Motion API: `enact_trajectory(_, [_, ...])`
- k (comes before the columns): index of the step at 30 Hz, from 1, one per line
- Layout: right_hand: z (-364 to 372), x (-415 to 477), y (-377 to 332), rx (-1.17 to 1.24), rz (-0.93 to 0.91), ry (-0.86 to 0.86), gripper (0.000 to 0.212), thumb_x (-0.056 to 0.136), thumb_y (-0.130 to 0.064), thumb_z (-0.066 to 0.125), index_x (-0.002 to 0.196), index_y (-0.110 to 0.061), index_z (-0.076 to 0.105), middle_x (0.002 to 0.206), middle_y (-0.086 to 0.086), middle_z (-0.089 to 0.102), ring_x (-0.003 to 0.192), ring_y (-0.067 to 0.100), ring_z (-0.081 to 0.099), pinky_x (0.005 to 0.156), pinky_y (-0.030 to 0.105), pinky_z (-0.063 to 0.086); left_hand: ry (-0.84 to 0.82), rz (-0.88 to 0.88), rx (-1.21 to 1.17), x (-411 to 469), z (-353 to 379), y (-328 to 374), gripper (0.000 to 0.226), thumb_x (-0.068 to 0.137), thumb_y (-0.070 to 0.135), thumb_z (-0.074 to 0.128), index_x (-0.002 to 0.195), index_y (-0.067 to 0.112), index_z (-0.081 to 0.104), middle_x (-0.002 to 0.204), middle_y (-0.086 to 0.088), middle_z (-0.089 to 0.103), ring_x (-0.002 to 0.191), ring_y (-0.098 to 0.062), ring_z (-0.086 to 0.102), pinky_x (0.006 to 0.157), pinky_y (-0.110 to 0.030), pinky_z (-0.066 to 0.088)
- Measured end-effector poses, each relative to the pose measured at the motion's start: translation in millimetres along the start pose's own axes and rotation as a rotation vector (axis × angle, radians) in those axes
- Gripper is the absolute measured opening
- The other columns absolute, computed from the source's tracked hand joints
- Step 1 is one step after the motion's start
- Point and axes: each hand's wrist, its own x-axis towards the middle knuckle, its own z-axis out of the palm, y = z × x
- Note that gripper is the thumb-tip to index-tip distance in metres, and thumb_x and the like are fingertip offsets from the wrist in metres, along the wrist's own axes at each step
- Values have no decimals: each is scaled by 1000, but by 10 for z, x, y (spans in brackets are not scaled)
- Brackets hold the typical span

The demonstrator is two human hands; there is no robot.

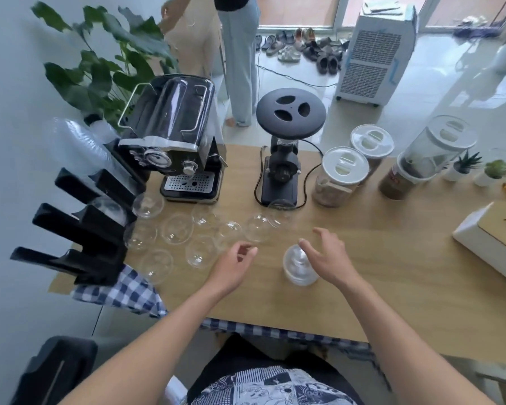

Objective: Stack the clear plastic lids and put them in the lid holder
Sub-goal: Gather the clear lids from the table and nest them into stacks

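Both hands hover over the wooden surface (362, 258) among scattered clear dome lids.

The right hand (324, 255) is spread, fingers loose, just above a small stack of lids (297, 268) standing near the middle of the surface — whether it touches the stack is unclear. The left hand (235, 263) is half-curled and empty, just beside the loose lids (200, 249) lying singly toward the left. The black lid holder (79, 229) stands at the left edge, one lid (108, 207) already in a slot, with the espresso machine (173, 141) behind.
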Motion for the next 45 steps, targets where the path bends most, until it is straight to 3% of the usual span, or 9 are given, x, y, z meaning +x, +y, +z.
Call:
enact_trajectory(5, [454, -18, -590, -78, -237, 97, 53, 103, -42, 73, 150, -21, 62, 146, 2, 59, 143, 25, 43, 121, 46, 42, 123, 152, 280, 35, -846, -590, 22, 110, 36, 65, 127, 24, 73, 115, 15, 68, 106, -1, 66, 101, -35, 62])
enact_trajectory(10, [1182, -5, -1011, -199, -411, -36, 44, 102, -41, 73, 142, -24, 66, 139, -4, 61, 135, 20, 49, 116, 44, 47, 193, 115, 466, -44, -1457, -1224, 33, 106, 45, 70, 127, 20, 67, 124, 9, 62, 122, -14, 59, 109, -36, 53])
enact_trajectory(16, [1889, -56, -1280, -407, -445, -259, 61, 103, -43, 75, 158, -26, 56, 161, -6, 53, 146, 20, 51, 120, 39, 47, 78, 106, 643, -158, -1647, -1603, 69, 98, 63, 75, 147, 18, 59, 144, 2, 59, 138, -21, 54, 113, -35, 49])
enact_trajectory(21, [2240, -15, -1234, -544, -368, -227, 55, 104, -39, 74, 156, -25, 60, 157, -7, 57, 140, 23, 54, 100, 42, 58, 2, 118, 642, -179, -1635, -1677, 65, 108, 42, 70, 164, 20, 45, 159, -2, 55, 149, -23, 52, 122, -36, 43])
enact_trajectory(26, [2291, -2, -1109, -297, -359, -135, 17, 105, -31, 76, 120, -26, 81, 114, -14, 75, 109, 12, 65, 90, 39, 58, -2, 134, 451, -182, -1743, -1663, 39, 115, 29, 59, 154, 25, 58, 142, 3, 73, 127, -16, 70, 107, -41, 59])
enact_trajectory(30, [2104, -114, -1115, 201, -163, -183, 8, 107, -35, 75, 111, -31, 80, 101, -18, 82, 84, 2, 72, 77, 20, 57, 13, 50, -55, -172, -1833, -1609, 24, 116, 29, 59, 140, 31, 63, 123, 19, 83, 113, -1, 77, 99, -34, 62])
enact_trajectory(36, [1991, -202, -946, 897, 276, -185, 29, 109, -35, 70, 132, -16, 72, 117, 5, 84, 73, 13, 61, 85, 39, 61, -8, -209, -761, -33, -1840, -1673, 29, 116, 12, 55, 138, 14, 73, 125, -23, 78, 113, -39, 79, 103, -46, 66])
enact_trajectory(41, [2146, -255, -889, 829, 362, -134, 27, 110, -31, 70, 129, -12, 72, 117, 9, 83, 70, 12, 65, 75, 28, 63, -142, -284, -916, 5, -1673, -1603, 32, 116, 9, 53, 140, 10, 75, 109, -15, 76, 103, -30, 72, 88, -35, 70])
enact_trajectory(45, [2269, -281, -868, 829, 367, -80, 24, 115, -24, 62, 131, -8, 69, 120, 14, 78, 88, 19, 75, 77, 26, 66, -161, -325, -790, 101, -1442, -1538, 30, 116, 9, 55, 136, 12, 77, 129, -29, 75, 104, -28, 73, 91, -38, 70])
